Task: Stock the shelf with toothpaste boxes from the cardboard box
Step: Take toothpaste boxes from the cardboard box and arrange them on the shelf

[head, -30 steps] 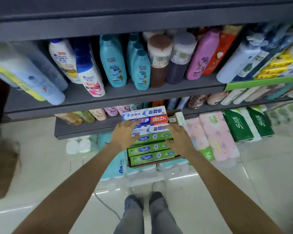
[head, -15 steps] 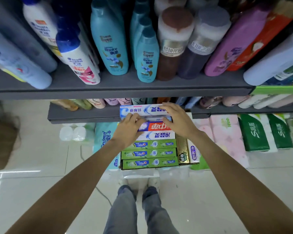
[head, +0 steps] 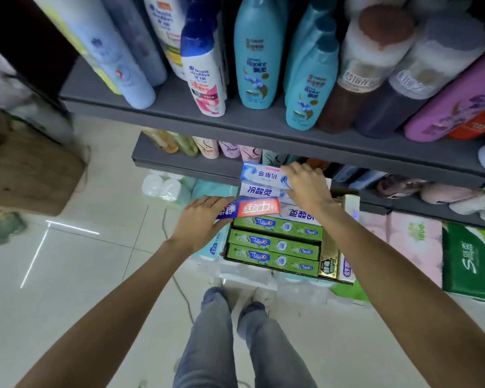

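A cardboard box (head: 226, 249) packed with toothpaste boxes stands below the shelves, in front of my feet. My left hand (head: 200, 219) grips the left end of a red-and-blue toothpaste box (head: 255, 208), lifted a little off the stack. My right hand (head: 305, 186) is closed over the right end of a white-and-blue toothpaste box (head: 261, 173) at the top. Another white box (head: 256, 190) lies between them. Three green toothpaste boxes (head: 275, 243) lie side by side nearer me. The grey lower shelf (head: 179, 161) is just behind the stack.
The upper grey shelf (head: 165, 107) carries several shampoo bottles, among them a teal bottle (head: 254, 60). Green and pink tissue packs (head: 465, 261) lie at the right on the floor. A brown cardboard carton (head: 31, 169) sits at the left on the tiled floor.
My view has dropped closer to the shelves. My left hand has pulled the red-and-blue box out to the left and raised it; my right hand has shifted onto the top white-and-blue box.
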{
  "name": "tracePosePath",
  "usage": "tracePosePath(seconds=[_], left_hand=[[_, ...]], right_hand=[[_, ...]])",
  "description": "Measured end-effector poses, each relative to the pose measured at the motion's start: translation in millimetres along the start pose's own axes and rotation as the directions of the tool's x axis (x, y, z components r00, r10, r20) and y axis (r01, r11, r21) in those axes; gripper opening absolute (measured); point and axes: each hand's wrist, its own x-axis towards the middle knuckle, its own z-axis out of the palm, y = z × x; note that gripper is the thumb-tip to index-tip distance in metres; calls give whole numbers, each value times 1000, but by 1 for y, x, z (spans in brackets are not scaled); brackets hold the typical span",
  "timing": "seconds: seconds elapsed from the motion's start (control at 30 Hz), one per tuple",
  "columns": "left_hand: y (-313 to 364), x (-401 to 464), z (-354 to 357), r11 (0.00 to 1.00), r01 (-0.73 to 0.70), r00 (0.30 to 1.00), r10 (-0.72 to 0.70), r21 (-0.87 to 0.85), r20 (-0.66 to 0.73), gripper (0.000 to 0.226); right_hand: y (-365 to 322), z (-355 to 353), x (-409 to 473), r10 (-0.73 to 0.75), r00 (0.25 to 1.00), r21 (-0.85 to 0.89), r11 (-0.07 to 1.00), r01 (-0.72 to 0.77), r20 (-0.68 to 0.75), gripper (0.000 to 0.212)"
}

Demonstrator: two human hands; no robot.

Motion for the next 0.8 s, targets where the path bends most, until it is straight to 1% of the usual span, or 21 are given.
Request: tracePosePath(seconds=[0.07, 0.1, 0.13, 0.17, 0.2, 0.23, 0.3, 0.33, 0.37, 0.43, 0.47, 0.53, 0.6, 0.7, 0.77, 0.8], left_hand=[[4, -16, -8, 988, 127, 991, -129, -88, -20, 53], [6, -22, -14, 967, 198, 979, -204, -162, -25, 55], [11, -29, -22, 925, 271, 958, -285, -265, -14, 57], [15, -35, -29, 857, 342, 931, -365, -385, 15, 58], [20, -41, -39, 762, 396, 901, -431, -512, 55, 56], [25, -47, -49, 647, 425, 871, -483, -633, 91, 54], [32, -57, -68, 431, 423, 822, -552, -797, 138, 49], [36, -61, -78, 352, 397, 811, -568, -848, 144, 46], [39, -64, -88, 289, 364, 803, -578, -885, 142, 45], [46, -67, -109, 213, 310, 792, -597, -927, 128, 45], [48, -68, -120, 197, 284, 788, -606, -938, 111, 40], [50, -68, -143, 194, 240, 784, -617, -951, 71, 23], [47, -65, -169, 211, 187, 786, -618, -959, 17, 16], [36, -58, -212, 304, 41, 790, -593, -952, -155, 14], [22, -52, -247, 387, -68, 788, -544, -920, -288, 18], [12, -48, -264, 434, -118, 786, -509, -893, -351, 26]], right_hand=[[-2, -5, -17, 47, 998, 51, 998, -45, -33, 54], [-3, -10, -27, 85, 995, 113, 990, -79, -49, 54], [-4, -18, -39, 126, 990, 205, 972, -111, -61, 55], [-4, -27, -51, 164, 984, 322, 937, -134, -66, 55], [-6, -38, -63, 194, 979, 447, 883, -145, -64, 54], [-7, -50, -73, 214, 975, 553, 819, -151, -51, 54], [-12, -75, -92, 223, 975, 675, 721, -157, -12, 53], [-16, -88, -98, 216, 976, 721, 676, -154, 6, 53], [-20, -101, -102, 205, 978, 766, 625, -148, 22, 53], [-31, -132, -106, 173, 985, 849, 517, -108, 21, 55], [-38, -150, -106, 155, 988, 885, 461, -72, 0, 57], [-53, -185, -105, 113, 992, 932, 362, 8, -53, 59], [-66, -219, -102, 76, 990, 950, 300, 91, -119, 60], [-83, -265, -91, 90, 969, 944, 261, 200, -230, 64], [-94, -297, -79, 138, 941, 940, 194, 281, -310, 51], [-100, -314, -73, 160, 923, 932, 160, 325, -349, 43]])
